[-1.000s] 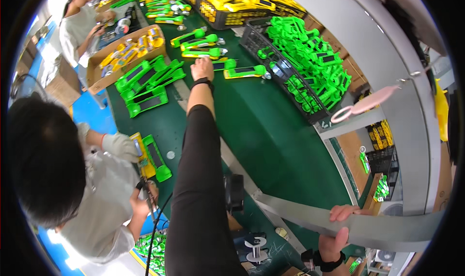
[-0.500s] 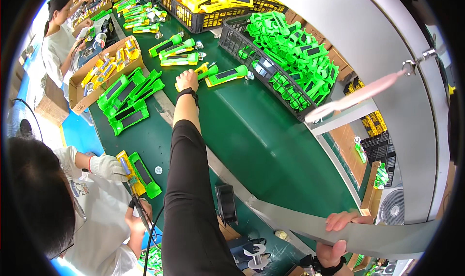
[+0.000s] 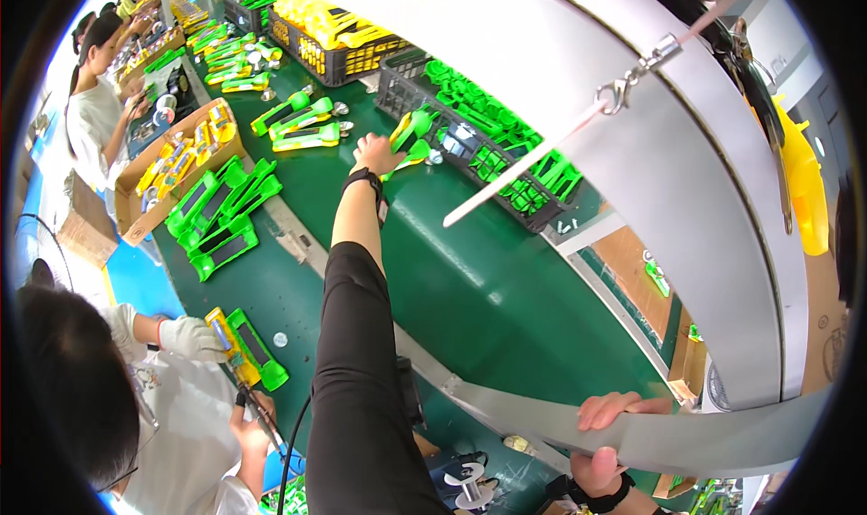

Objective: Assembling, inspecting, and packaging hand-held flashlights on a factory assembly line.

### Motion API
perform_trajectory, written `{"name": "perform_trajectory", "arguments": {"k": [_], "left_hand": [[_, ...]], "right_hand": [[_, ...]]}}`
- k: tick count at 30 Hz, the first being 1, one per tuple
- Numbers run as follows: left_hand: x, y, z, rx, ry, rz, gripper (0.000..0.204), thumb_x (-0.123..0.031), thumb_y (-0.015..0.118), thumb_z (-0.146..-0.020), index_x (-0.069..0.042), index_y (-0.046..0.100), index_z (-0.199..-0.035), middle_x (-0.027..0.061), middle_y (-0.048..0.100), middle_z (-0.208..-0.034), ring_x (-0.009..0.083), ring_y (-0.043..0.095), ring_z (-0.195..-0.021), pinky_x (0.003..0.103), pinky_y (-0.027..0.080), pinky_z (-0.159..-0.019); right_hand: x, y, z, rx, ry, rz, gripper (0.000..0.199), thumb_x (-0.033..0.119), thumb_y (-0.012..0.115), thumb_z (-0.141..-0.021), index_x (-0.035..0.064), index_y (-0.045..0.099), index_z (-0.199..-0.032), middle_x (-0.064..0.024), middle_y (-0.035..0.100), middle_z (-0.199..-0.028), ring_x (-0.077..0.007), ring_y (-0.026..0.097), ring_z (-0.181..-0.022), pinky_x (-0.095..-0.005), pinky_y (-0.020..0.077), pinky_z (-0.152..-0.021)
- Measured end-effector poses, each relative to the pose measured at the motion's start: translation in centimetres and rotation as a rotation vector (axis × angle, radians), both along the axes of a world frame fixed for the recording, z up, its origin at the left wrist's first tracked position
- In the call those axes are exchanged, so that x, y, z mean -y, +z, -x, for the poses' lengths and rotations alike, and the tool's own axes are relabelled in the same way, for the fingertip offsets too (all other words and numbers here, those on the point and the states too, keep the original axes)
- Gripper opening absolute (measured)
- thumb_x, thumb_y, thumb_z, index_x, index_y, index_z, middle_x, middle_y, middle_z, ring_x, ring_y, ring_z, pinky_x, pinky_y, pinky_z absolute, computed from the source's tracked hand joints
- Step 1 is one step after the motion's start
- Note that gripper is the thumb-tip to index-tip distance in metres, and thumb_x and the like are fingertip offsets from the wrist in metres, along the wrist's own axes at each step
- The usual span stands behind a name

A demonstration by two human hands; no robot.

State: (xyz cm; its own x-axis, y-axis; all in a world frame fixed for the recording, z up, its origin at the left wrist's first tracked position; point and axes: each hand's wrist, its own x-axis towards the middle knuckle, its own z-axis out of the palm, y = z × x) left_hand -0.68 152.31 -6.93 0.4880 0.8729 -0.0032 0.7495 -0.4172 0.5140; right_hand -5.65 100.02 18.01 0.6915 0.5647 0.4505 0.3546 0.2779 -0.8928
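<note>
Holding left hand point(image 3: 376, 154) at two green-and-yellow torch-shaped pieces point(image 3: 413, 137), lying just right of fingers; being unable to tell whether gripping or only touching. Gripping grey metal rail point(image 3: 704, 440) with right hand point(image 3: 596, 472), wrapping fingers over, thumb under. Having black crate point(image 3: 405, 99) beyond and right of left hand, more torch-shaped pieces point(image 3: 307, 136) leftward.

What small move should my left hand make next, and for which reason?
Probably make its hold secure before moving anything: your left hand reaches the green-and-yellow pieces, yet how firmly it holds any is hard to see. They are close to the black crate, so a loose one might knock against it.
</note>
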Motion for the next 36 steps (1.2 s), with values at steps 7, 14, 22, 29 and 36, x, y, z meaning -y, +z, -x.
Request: {"name": "perform_trajectory", "arguments": {"k": [7,14,22,29,36], "left_hand": [[1.7,2.5,1.0,-0.296,-0.143,0.241,0.073,-0.042,0.086,-0.047,-0.018,0.066,-0.113,0.0148,0.042,-0.137,0.0397,0.034,-0.130,0.057,0.024,-0.105],[2.9,2.6,2.2,-0.232,-0.178,0.414,0.073,-0.037,0.088,-0.045,-0.015,0.066,-0.111,0.0132,0.052,-0.127,0.0365,0.046,-0.121,0.048,0.039,-0.099],[4.7,2.4,2.4,-0.142,-0.224,0.359,0.058,-0.040,0.084,-0.047,-0.008,0.071,-0.094,0.0117,0.068,-0.100,0.0278,0.065,-0.089,0.037,0.052,-0.082],[14.2,6.5,6.8,0.666,-0.162,0.992,0.034,-0.022,0.077,-0.072,0.005,0.065,-0.089,0.0066,0.065,-0.078,0.0172,0.061,-0.065,0.030,0.049,-0.059],[26.0,16.5,13.7,0.791,-0.008,1.194,0.031,-0.017,0.075,-0.074,0.004,0.063,-0.093,0.0095,0.065,-0.082,0.0219,0.064,-0.066,0.037,0.054,-0.061]], "right_hand": [[0.3,0.0,0.0,-0.018,0.013,-0.018,0.062,0.034,0.077,-0.070,0.0098,0.031,-0.104,-0.0057,0.050,-0.078,-0.0139,0.049,-0.060,-0.0268,0.0428,-0.054],[0.0,-0.4,-0.4,-0.006,0.024,-0.035,0.061,0.032,0.077,-0.070,0.0093,0.031,-0.104,-0.0057,0.050,-0.079,-0.0142,0.050,-0.061,-0.0263,0.0443,-0.054],[0.5,-0.5,-1.1,0.023,0.150,-0.092,0.057,0.018,0.073,-0.069,0.0081,0.032,-0.107,-0.0090,0.050,-0.081,-0.0177,0.051,-0.064,-0.0302,0.0461,-0.057],[1.4,-1.6,-1.7,0.277,0.200,0.052,0.048,0.008,0.060,-0.078,0.0057,0.033,-0.117,-0.0116,0.046,-0.089,-0.0197,0.048,-0.076,-0.0363,0.0466,-0.066],[4.0,-0.4,0.1,0.157,-0.053,0.117,0.069,0.018,0.077,-0.072,-0.0012,0.035,-0.123,-0.0143,0.044,-0.115,-0.0237,0.048,-0.105,-0.0376,0.0426,-0.087]]}}
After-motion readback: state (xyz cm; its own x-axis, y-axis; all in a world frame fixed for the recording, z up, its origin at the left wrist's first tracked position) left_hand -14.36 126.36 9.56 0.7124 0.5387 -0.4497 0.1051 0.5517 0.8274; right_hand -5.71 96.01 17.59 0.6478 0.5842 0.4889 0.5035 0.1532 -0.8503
